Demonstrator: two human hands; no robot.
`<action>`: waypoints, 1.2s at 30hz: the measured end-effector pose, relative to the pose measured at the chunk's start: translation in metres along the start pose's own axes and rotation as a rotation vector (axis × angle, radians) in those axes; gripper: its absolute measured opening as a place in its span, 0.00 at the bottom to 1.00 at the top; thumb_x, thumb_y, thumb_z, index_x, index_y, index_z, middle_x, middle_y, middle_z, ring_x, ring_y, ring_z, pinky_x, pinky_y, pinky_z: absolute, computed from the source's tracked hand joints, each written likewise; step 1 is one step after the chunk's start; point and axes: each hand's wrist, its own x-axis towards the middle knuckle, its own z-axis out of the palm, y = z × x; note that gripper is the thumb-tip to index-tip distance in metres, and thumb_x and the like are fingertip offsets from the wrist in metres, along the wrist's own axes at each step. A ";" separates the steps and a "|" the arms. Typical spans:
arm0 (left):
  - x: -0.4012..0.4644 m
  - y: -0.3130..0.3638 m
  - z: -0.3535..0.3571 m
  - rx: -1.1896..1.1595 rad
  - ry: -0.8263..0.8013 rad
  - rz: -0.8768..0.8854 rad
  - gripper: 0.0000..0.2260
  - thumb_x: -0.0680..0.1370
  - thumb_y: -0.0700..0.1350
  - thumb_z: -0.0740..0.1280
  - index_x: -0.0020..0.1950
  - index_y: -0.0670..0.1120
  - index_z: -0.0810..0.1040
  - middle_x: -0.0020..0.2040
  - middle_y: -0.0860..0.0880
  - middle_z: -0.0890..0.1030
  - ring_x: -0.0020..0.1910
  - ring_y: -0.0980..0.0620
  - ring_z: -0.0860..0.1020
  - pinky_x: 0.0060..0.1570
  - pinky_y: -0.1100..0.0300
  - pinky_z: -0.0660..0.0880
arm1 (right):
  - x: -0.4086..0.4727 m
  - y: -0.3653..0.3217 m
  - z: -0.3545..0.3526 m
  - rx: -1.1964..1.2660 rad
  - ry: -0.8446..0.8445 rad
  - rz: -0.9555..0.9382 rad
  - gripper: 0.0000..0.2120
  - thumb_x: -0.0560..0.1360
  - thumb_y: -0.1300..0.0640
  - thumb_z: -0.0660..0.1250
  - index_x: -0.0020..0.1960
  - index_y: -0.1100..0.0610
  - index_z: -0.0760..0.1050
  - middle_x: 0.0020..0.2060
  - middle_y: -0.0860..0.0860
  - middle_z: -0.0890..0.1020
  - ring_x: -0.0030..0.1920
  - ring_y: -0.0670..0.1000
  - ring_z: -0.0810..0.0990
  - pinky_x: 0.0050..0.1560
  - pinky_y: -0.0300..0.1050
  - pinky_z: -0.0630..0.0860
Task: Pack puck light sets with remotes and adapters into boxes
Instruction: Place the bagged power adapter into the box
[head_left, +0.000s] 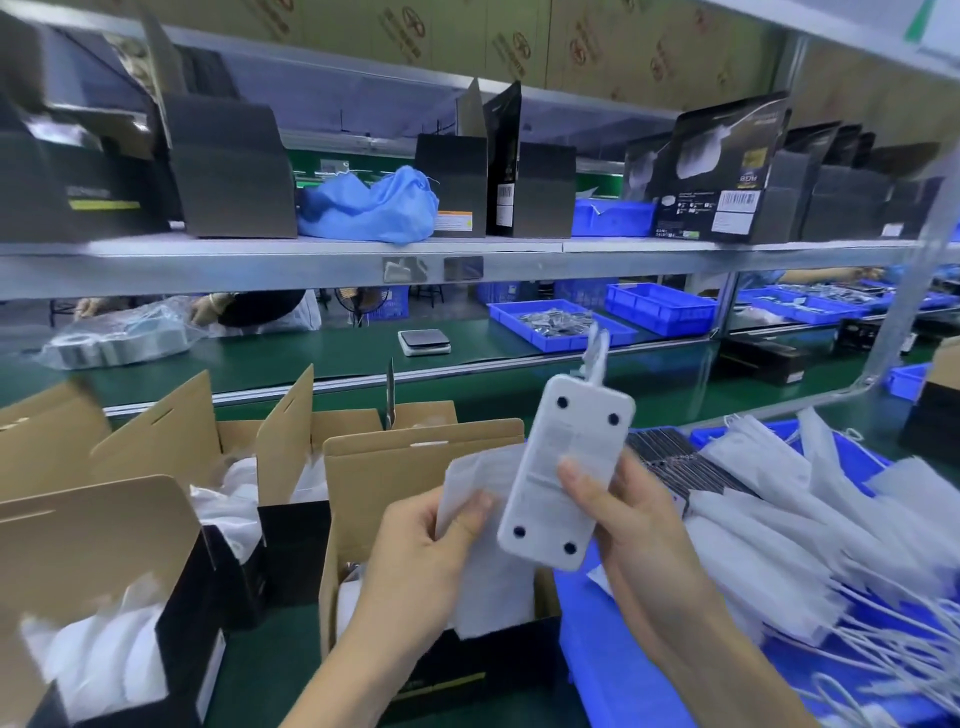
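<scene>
My right hand (623, 525) grips a white rectangular adapter (566, 467) with black rubber feet at its corners; its white cable rises from the top end. My left hand (421, 561) pinches a white foam sleeve (478, 530) whose mouth lies against the adapter's lower left edge. Both are held over an open black box with brown flaps (415, 467) at centre. Two more open boxes (104, 561) holding white wrapped parts stand to the left.
A blue bin (613, 639) at right holds many white sleeves, cables and a stack of black remotes (675, 457). A green conveyor (311, 358) runs behind, carrying a scale and blue trays. Printed black boxes line the shelf above. Another person's hands work at far left.
</scene>
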 end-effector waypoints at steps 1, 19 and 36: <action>-0.002 -0.001 0.002 0.025 0.023 0.022 0.10 0.72 0.51 0.69 0.45 0.49 0.87 0.44 0.46 0.87 0.43 0.50 0.84 0.41 0.57 0.80 | 0.003 -0.006 -0.001 0.018 0.023 -0.046 0.18 0.66 0.51 0.72 0.55 0.53 0.80 0.50 0.51 0.85 0.51 0.51 0.83 0.47 0.43 0.80; -0.025 -0.005 0.004 0.123 0.070 0.058 0.14 0.62 0.51 0.82 0.45 0.60 0.85 0.41 0.51 0.87 0.40 0.53 0.85 0.39 0.61 0.81 | 0.011 -0.028 0.006 -0.120 -0.012 -0.233 0.21 0.63 0.51 0.76 0.55 0.54 0.77 0.47 0.52 0.86 0.50 0.53 0.84 0.45 0.43 0.81; -0.036 -0.027 0.015 -0.024 0.131 0.042 0.14 0.62 0.46 0.83 0.43 0.60 0.87 0.40 0.48 0.87 0.39 0.54 0.85 0.38 0.63 0.80 | -0.012 -0.016 -0.008 -0.320 -0.163 -0.169 0.17 0.65 0.56 0.75 0.52 0.48 0.79 0.49 0.51 0.86 0.51 0.49 0.84 0.47 0.37 0.79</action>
